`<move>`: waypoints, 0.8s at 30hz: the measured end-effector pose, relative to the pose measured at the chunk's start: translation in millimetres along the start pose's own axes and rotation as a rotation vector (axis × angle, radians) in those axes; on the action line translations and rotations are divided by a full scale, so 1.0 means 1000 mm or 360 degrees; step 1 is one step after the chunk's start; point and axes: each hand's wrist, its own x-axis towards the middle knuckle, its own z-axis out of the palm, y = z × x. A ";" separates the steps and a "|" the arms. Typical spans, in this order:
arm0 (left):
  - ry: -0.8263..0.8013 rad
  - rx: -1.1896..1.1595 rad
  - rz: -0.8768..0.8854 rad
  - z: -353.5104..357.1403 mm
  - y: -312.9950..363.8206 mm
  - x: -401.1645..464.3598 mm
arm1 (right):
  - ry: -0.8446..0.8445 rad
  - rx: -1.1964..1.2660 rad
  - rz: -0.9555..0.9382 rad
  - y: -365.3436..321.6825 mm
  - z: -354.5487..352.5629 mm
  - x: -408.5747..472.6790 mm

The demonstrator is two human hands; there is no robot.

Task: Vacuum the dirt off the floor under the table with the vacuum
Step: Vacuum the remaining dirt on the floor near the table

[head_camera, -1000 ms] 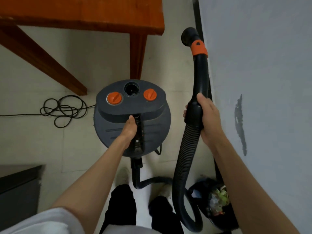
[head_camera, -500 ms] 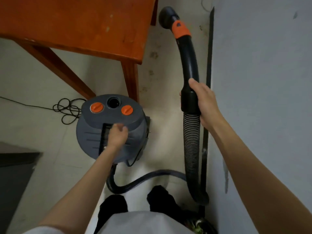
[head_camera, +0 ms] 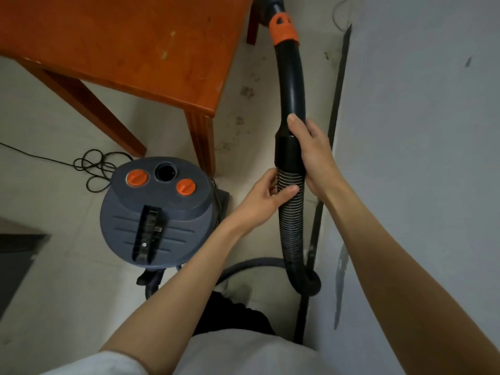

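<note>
Head view: the right hand (head_camera: 311, 150) is wrapped around the black wand handle (head_camera: 290, 104) at centre right, and the left hand (head_camera: 266, 192) pinches the ribbed hose (head_camera: 292, 212) just below it. The grey canister vacuum (head_camera: 157, 212), with two orange knobs (head_camera: 137, 177) on top, stands on the floor at centre left beside the wooden table's (head_camera: 121, 41) leg. A small label in the carry handle is too blurred to read. Dark dirt specks (head_camera: 244, 92) dot the pale floor (head_camera: 54, 293) between the table and the wall (head_camera: 419, 131).
</note>
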 end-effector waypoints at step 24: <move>0.1019 0.0201 -0.0030 0.062 0.076 0.161 | -0.0884 -0.0377 -0.0065 -0.077 -0.069 0.173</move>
